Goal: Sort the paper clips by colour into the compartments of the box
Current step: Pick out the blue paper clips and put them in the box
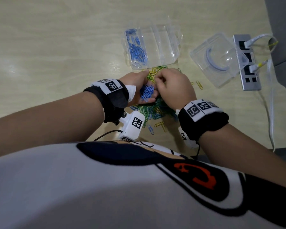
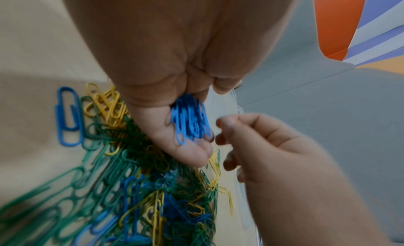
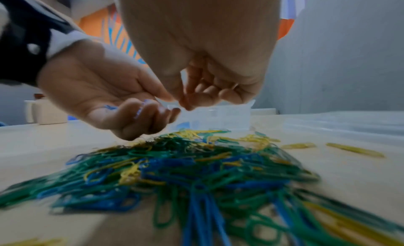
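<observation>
Clips: light, springy, prone to tangling. My left hand (image 1: 139,87) cups blue clips (image 1: 147,93); right hand (image 1: 173,86), fingers curled, hovers at 3 o'clock, contents indiscernible. Lift singly by loop.

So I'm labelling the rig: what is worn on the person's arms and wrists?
Both forearms are bare, no sleeves. Each wrist carries a black strap topped by a white band printed with black square markers: left wristband, right wristband. A white camera box bearing a marker hangs under the left wrist, trailing a black cable.
</observation>
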